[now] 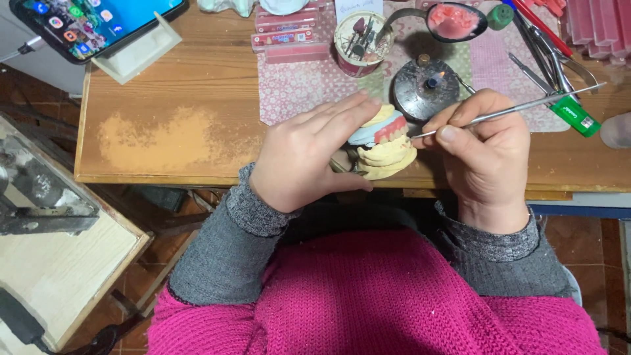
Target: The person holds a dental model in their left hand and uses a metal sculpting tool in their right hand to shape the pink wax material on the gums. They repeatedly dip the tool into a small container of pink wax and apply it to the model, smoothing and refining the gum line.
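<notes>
My left hand (pixel 309 154) grips a pale yellow plaster dental model (pixel 388 154) with a pink wax rim and teeth, held over the front edge of the wooden table (pixel 184 92). In my right hand (pixel 486 148) is a thin metal wax tool (pixel 519 108), pinched like a pen. Its tip touches the pink wax at the model's right side. Both sleeves are grey under a magenta knitted sweater.
Behind the model burns a small round burner (pixel 426 89) with a flame. A cup of burs (pixel 360 41), a ladle with pink wax (pixel 453 21), pliers and tools (pixel 549 52), a green lighter (pixel 575 115) and a phone on a stand (pixel 98 23) lie on the table.
</notes>
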